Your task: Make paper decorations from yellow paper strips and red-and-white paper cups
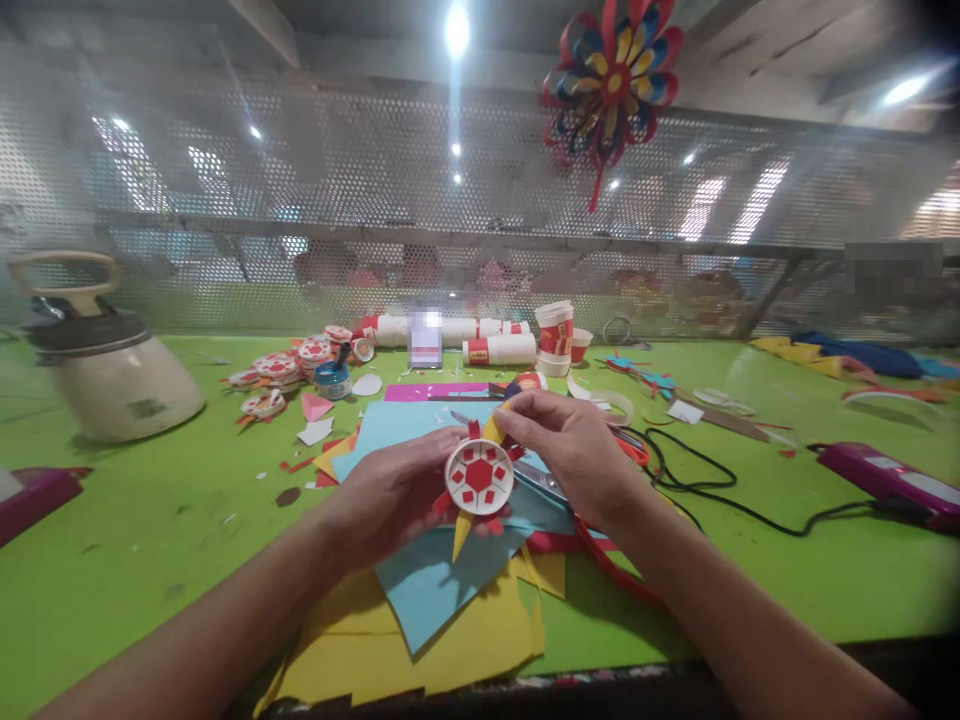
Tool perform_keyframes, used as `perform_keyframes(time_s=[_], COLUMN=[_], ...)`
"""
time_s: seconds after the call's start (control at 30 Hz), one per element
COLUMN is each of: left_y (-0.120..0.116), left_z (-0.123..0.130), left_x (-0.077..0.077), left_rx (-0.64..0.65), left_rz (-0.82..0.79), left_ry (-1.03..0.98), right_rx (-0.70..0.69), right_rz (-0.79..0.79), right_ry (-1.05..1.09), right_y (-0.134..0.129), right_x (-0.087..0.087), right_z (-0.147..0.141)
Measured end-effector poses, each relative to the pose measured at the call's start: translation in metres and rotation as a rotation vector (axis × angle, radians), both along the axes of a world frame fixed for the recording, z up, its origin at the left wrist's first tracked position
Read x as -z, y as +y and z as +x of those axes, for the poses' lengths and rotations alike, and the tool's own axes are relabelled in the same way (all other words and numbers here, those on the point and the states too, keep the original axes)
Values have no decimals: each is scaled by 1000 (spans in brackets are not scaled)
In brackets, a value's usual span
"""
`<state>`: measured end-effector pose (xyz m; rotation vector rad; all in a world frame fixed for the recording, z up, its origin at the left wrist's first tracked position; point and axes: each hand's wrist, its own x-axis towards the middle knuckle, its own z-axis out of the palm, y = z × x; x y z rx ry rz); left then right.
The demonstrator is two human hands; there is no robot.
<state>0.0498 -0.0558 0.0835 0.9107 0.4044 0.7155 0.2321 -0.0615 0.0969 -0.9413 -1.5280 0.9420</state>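
A paper-cup turtle [480, 478] with a white round shell, red patches, red legs and a pointed yellow tail rests in my left hand [394, 475], whose fingers curl behind it. My right hand [566, 445] pinches the yellow paper strip [495, 428] that sticks up from the turtle's top edge. Under both hands lie blue paper sheets [442, 590] and torn yellow sheets [420, 645]. Orange-handled scissors [546, 482] lie beneath my right hand, their handles partly hidden by the wrist.
Finished turtles [277, 368] are heaped at the back left beside a blue jar [332, 379]. Stacked paper cups [501, 349] lie along the back. A beige kettle [112, 370] stands far left. On the right, a black cable [780, 525] runs to a purple device [889, 483].
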Motion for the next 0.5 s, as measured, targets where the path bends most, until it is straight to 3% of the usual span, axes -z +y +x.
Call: perform_keyframes(time_s=[0.17, 0.3, 0.5], left_y=[4, 10, 18], left_z=[0, -1, -2], left_x=[1, 3, 5], left_rx=[6, -101, -211], left_rz=[64, 58, 37], left_ry=[-57, -112, -148], right_rx=[69, 163, 162], right_rz=[10, 28, 46], right_ry=[21, 25, -96], right_y=[2, 3, 0], right_x=[2, 4, 9], right_z=[-1, -3, -8])
